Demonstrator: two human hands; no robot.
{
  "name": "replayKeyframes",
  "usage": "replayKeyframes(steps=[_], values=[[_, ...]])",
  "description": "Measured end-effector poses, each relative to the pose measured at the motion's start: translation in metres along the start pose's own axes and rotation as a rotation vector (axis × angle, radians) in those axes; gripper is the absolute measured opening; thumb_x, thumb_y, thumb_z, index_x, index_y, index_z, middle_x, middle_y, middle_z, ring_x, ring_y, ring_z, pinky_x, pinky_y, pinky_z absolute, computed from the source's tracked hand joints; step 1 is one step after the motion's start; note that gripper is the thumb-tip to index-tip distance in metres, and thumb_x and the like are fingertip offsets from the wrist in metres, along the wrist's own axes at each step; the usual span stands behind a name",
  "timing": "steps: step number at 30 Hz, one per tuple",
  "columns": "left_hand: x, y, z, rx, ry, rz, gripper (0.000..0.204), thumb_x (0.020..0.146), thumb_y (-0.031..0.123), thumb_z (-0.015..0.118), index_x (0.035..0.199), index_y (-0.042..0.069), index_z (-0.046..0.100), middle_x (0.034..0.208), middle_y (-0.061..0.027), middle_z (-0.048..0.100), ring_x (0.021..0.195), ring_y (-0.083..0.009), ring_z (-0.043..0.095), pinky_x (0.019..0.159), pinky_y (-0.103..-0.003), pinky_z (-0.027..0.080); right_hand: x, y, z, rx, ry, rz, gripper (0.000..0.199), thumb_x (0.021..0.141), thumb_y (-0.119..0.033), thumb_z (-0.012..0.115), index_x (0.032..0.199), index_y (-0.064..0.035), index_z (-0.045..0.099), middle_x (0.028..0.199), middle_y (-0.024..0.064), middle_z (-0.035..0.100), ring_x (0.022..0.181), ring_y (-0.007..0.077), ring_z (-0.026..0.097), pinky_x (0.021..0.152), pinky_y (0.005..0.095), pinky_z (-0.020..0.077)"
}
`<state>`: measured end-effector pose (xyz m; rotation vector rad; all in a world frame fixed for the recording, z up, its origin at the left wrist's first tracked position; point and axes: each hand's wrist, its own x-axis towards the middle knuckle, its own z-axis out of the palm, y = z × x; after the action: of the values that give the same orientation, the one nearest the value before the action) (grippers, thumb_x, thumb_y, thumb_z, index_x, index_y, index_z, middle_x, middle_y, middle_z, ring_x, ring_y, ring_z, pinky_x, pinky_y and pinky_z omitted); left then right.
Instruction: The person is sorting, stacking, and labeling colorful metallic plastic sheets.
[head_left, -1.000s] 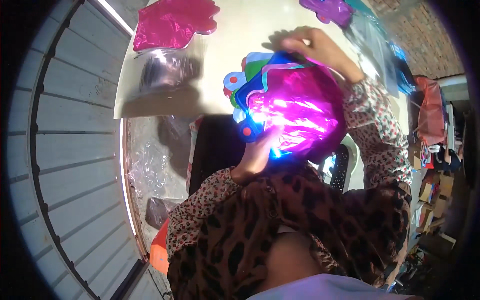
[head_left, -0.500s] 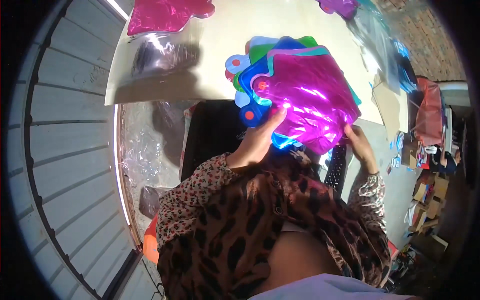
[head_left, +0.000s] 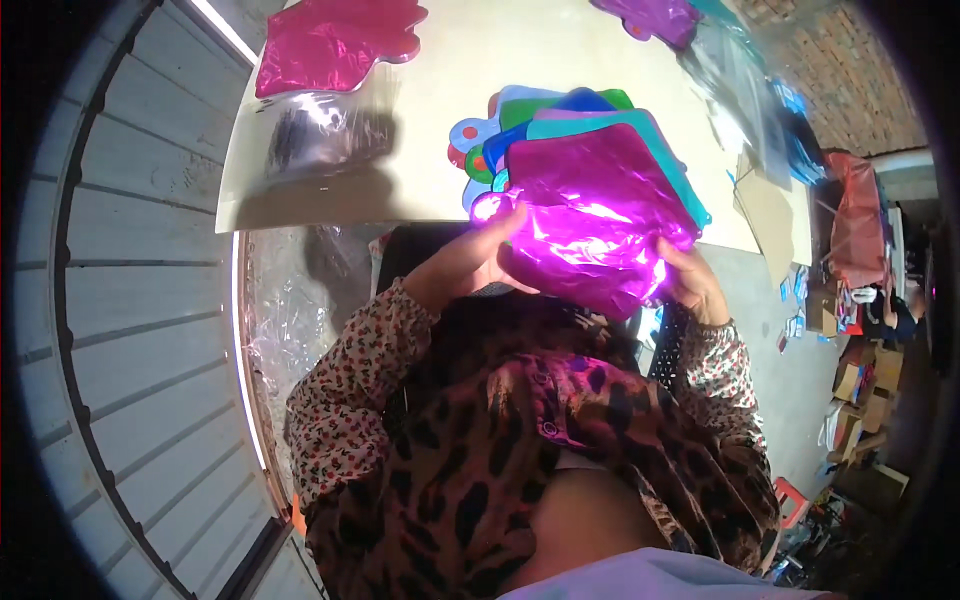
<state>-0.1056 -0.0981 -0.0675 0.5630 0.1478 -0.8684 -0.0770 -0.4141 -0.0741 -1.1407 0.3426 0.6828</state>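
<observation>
Both hands hold a flat, shiny magenta foil piece at the table's near edge. My left hand is closed on its left edge beside a rounded lobe, thumb on top and fingers underneath. At the lower right edge, my right hand pinches the foil, its other fingers partly hidden. The foil is creased and glares brightly. Beyond and partly beneath it lies a fanned pile of similar pieces, among them a teal one, a green one and a light blue one with a red dot.
On the pale table, a pink foil stack lies far left beside clear plastic film. A purple foil piece and clear plastic bags lie far right. Brown card overhangs the right edge. Cardboard boxes stand beyond.
The magenta piece has shifted toward me and slightly left, uncovering more teal foil behind it. My left hand has moved left, and my right hand has moved a little left and down.
</observation>
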Motion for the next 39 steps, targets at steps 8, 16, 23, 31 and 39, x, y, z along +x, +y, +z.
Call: replayKeyframes(steps=[8, 16, 23, 31, 39], values=[[0.021, -0.031, -0.01, 0.313, 0.211, 0.372, 0.03, 0.093, 0.017, 0.049, 0.121, 0.004, 0.049, 0.117, -0.0061, 0.055, 0.109, -0.0156, 0.052, 0.096, -0.032, 0.041, -0.013, -0.011, 0.031, -0.046, 0.081, 0.003, 0.051, 0.081, -0.025, 0.068, 0.121, -0.0029, 0.045, 0.113, 0.0112, 0.055, 0.097, 0.0214, 0.058, 0.079, 0.0342, 0.052], [0.015, -0.027, -0.008, 0.241, 0.327, 0.461, 0.038, 0.092, 0.02, 0.053, 0.124, 0.002, 0.048, 0.123, -0.0076, 0.052, 0.116, -0.0151, 0.047, 0.099, -0.03, 0.035, -0.012, -0.011, 0.016, -0.481, -0.045, 0.077, 0.047, 0.084, -0.021, 0.064, 0.118, 0.0046, 0.043, 0.095, 0.0155, 0.061, 0.079, 0.0212, 0.064, 0.069, 0.0297, 0.0537], [0.024, -0.027, 0.005, 0.116, 0.198, 0.261, 0.047, 0.091, 0.025, 0.054, 0.13, 0.002, 0.042, 0.134, -0.01, 0.043, 0.123, -0.0173, 0.041, 0.104, -0.033, 0.029, -0.019, -0.005, 0.05, -0.176, -0.082, 0.05, 0.038, 0.083, -0.021, 0.065, 0.107, 0.0047, 0.052, 0.093, 0.0136, 0.063, 0.072, 0.0186, 0.064, 0.066, 0.0272, 0.0537], [0.012, -0.024, -0.011, 0.125, 0.257, 0.239, 0.041, 0.091, 0.026, 0.054, 0.125, 0.005, 0.047, 0.13, -0.0072, 0.046, 0.12, -0.0185, 0.044, 0.095, -0.042, 0.041, -0.015, -0.099, 0.057, -1.027, -0.105, -0.258, 0.025, 0.088, -0.022, 0.058, 0.091, 0.0026, 0.061, 0.081, 0.007, 0.061, 0.065, 0.012, 0.057, 0.06, 0.0232, 0.046], [0.01, -0.032, 0.013, 0.003, 0.204, 0.334, 0.035, 0.092, 0.023, 0.051, 0.123, 0.007, 0.047, 0.123, -0.0061, 0.05, 0.112, -0.0187, 0.05, 0.085, -0.043, 0.049, 0.121, -0.118, 0.151, -1.466, -0.203, -1.142, 0.027, 0.091, -0.027, 0.051, 0.094, -0.0019, 0.061, 0.085, 0.0134, 0.057, 0.081, 0.0239, 0.055, 0.073, 0.0324, 0.0437]])
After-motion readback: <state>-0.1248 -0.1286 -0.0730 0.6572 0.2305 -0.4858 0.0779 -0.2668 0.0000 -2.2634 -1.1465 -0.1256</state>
